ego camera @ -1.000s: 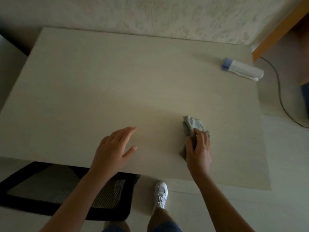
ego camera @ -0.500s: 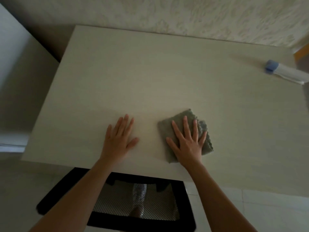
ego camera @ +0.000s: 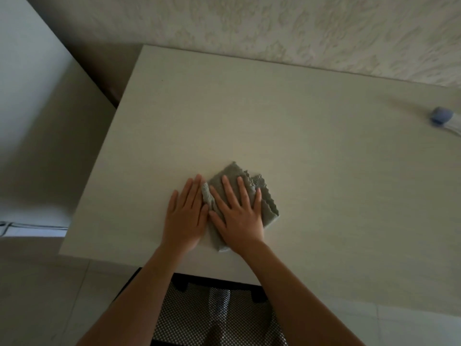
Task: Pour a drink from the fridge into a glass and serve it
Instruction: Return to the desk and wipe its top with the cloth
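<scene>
Head view: right hand (ego camera: 239, 218) flat on grey cloth (ego camera: 268, 203), fingers straight, spread. Left hand (ego camera: 185, 216) flat on table (ego camera: 324, 151) at the cloth's 9 o'clock edge, fingers together. Blue-capped white object (ego camera: 442, 117) at 2 o'clock. No drink or glass seen.

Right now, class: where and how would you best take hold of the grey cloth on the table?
Pinch the cloth at its far right wavy edge, coming from the right. That part lies flat and uncovered; the right hand presses its middle and the left hand lies at its left edge.
</scene>
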Available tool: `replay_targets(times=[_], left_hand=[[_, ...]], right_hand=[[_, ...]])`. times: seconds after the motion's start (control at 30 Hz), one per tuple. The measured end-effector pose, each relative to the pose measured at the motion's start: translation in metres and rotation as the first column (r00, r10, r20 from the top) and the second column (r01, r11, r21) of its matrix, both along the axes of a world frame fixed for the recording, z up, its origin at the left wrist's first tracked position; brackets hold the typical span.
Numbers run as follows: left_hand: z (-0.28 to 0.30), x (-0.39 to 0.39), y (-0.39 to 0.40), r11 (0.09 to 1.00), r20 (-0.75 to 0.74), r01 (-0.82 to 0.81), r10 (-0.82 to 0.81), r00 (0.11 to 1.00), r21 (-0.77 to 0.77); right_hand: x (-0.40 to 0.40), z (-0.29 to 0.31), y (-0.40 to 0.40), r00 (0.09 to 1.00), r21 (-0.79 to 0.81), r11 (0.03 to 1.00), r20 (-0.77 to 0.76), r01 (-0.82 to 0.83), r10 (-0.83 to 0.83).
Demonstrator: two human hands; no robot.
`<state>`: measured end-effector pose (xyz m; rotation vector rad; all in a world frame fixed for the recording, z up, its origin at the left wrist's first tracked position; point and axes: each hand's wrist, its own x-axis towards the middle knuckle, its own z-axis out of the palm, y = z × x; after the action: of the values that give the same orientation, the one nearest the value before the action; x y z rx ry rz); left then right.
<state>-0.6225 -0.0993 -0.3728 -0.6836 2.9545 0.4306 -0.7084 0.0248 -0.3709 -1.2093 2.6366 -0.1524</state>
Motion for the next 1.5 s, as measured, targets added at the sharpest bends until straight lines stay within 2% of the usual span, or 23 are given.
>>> replay_targets(times=[0.17, 0.33, 0.6, 0.73, 0.83, 1.1, 1.2, 1.37, 1.5], left_hand=[[-0.002, -0.001, -0.002, 0.999, 0.009, 0.009, -0.009, 1.0, -0.04], [-0.003, 0.001, -0.002, 0.997, 0.05, 0.022, -0.019, 0.999, -0.071], [0.008, -0.002, 0.004, 0.999, 0.02, 0.024, -0.023, 1.0, -0.034], [0.01, -0.003, 0.003, 0.999, 0.025, 0.021, -0.021, 0.999, -0.026], [0.013, -0.004, 0.004, 0.999, 0.03, 0.014, -0.013, 0.999, -0.035], [0.014, -0.004, 0.007, 0.999, 0.02, 0.008, -0.007, 1.0, -0.04], [0.016, -0.008, 0.019, 0.997, 0.009, -0.06, 0.061, 0.998, -0.049], [0.017, -0.03, 0.072, 0.968, -0.028, -0.251, 0.251, 0.968, -0.026], [0.019, -0.056, 0.134, 0.973, -0.015, -0.232, 0.232, 0.973, 0.007]], right_hand=[[-0.012, 0.002, 0.015, 1.0, 0.002, 1.0, -0.022, 0.022, -0.022], [-0.055, 0.005, 0.082, 0.961, 0.015, 0.961, -0.035, 0.275, -0.275], [-0.096, 0.011, 0.237, 0.727, 0.048, 0.726, 0.002, 0.685, -0.686], [-0.102, 0.014, 0.293, 0.621, 0.052, 0.621, 0.008, 0.782, -0.783], [-0.11, 0.013, 0.319, 0.585, 0.048, 0.584, 0.001, 0.81, -0.811], [-0.122, 0.007, 0.347, 0.623, 0.04, 0.623, 0.009, 0.781, -0.782], [-0.121, 0.005, 0.348, 0.627, 0.031, 0.627, 0.007, 0.778, -0.779], [-0.125, 0.004, 0.356, 0.676, 0.021, 0.676, 0.006, 0.736, -0.736], [-0.133, 0.004, 0.38, 0.75, 0.014, 0.75, 0.007, 0.661, -0.661]])
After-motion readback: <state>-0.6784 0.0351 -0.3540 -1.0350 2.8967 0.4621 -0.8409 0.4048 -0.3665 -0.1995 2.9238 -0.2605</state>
